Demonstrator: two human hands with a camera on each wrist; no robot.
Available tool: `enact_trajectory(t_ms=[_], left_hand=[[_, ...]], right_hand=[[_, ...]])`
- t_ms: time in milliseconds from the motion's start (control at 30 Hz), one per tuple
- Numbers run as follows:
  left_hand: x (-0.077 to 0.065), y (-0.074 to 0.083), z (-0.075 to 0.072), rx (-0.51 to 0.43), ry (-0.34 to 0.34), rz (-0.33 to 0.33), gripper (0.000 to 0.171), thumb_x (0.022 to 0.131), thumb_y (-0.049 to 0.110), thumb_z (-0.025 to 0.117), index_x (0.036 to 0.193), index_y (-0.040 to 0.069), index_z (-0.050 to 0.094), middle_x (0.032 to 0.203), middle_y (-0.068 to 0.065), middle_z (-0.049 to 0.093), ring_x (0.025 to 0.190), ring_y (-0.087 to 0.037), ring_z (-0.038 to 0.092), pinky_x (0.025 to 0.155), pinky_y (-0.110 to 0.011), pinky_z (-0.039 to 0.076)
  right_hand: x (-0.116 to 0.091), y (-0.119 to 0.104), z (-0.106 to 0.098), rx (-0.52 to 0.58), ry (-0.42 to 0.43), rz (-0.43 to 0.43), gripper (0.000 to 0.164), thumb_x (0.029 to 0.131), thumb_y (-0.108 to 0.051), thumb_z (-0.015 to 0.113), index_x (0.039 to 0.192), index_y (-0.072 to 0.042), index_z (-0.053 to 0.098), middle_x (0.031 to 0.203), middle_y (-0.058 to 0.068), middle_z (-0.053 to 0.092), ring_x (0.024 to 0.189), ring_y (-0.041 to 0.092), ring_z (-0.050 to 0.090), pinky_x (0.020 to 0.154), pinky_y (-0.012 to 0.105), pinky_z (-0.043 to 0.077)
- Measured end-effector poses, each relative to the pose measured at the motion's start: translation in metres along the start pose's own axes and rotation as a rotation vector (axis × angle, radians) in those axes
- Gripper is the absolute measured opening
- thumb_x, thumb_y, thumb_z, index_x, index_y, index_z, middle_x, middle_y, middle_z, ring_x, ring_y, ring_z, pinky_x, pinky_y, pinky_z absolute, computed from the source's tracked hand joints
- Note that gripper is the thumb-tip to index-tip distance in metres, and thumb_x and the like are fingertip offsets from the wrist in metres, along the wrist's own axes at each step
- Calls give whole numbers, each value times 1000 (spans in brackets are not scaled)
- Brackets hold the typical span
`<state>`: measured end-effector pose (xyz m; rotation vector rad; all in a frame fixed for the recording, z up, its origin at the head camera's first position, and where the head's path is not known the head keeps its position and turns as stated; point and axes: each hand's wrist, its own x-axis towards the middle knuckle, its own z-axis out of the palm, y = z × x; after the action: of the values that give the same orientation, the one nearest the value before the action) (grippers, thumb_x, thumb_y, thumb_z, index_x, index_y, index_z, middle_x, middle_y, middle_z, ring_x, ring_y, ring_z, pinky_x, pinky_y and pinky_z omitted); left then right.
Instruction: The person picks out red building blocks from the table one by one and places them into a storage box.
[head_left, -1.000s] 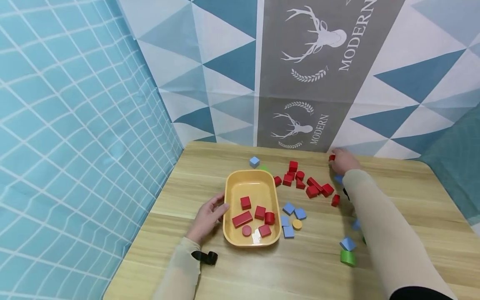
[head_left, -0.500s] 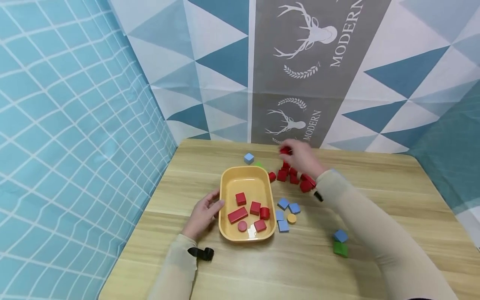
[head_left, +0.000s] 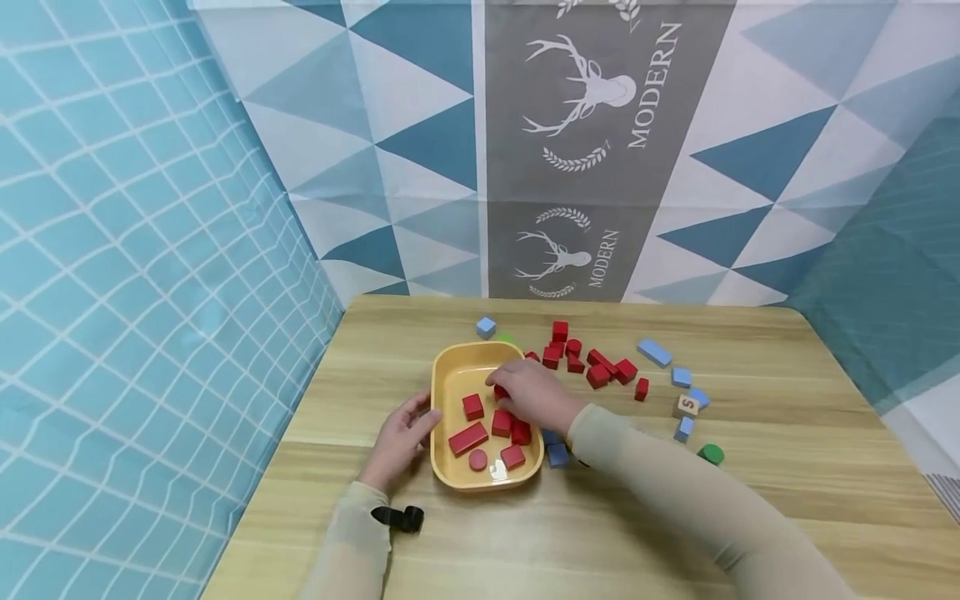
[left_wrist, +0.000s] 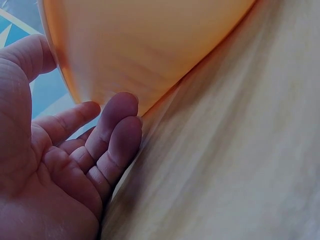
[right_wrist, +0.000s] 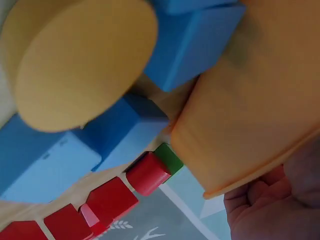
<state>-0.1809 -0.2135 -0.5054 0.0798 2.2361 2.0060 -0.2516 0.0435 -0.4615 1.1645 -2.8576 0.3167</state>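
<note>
A yellow tray [head_left: 444,468] sits on the table with several red blocks [head_left: 468,439] inside. At its left side my left hand [head_left: 399,440] holds the wall, thumb at the rim and fingers against the outside, as the left wrist view shows the hand [left_wrist: 55,150] close up. Over the tray's right rim reaches my right hand [head_left: 536,394], a small red block [head_left: 500,392] at its fingertips, mostly covered by them. The right wrist view catches only part of that hand [right_wrist: 280,205] behind the rim; the block is hidden there.
Several red blocks [head_left: 598,376] lie right of the tray, toward the back. Blue blocks [head_left: 655,352], a lettered wooden cube [head_left: 686,407] and a green cylinder [head_left: 711,453] lie farther right. A yellow round block [right_wrist: 85,65] sits among blue ones beside the tray.
My right hand has come from the far right of the table, past the red pile, to over the tray, carrying a red block. The left hand stays at the tray.
</note>
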Motion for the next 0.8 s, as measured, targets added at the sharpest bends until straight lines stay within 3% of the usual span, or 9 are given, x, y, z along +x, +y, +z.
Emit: enact_trajectory(t_ms=[167,467,600,800], left_hand=[[1,-16,-1,-4,26,1,53,100,21,61,147,5,43,138,-14,53,86,-26,62,63,-26,54],[0,-18,2,14,35,1,53,100,25,61,147,7,44,137,-13,54,86,-27,62,64,-28,54],[-2,-11,1,24,26,-15,54,100,23,60,148,5,42,139,-15,52,92,-28,61,66,-29,54],[-12,17,5,51,2,5,55,102,18,57,148,-2,37,140,-22,49,99,-33,59,70,-30,54]], right_hand=[[-1,-4,8,-21,18,1,31,86,-23,76,116,-16,71,110,-3,68,106,16,55,96,40,44],[-4,-3,14,-49,87,-14,25,85,-21,76,110,-16,74,107,-2,70,104,18,57,90,39,46],[-5,-3,16,-66,127,-15,23,85,-20,76,108,-16,75,106,-2,70,104,18,57,89,39,47],[-4,-4,14,-79,178,-10,19,86,-19,75,105,-16,75,105,-2,69,104,18,57,87,38,47]])
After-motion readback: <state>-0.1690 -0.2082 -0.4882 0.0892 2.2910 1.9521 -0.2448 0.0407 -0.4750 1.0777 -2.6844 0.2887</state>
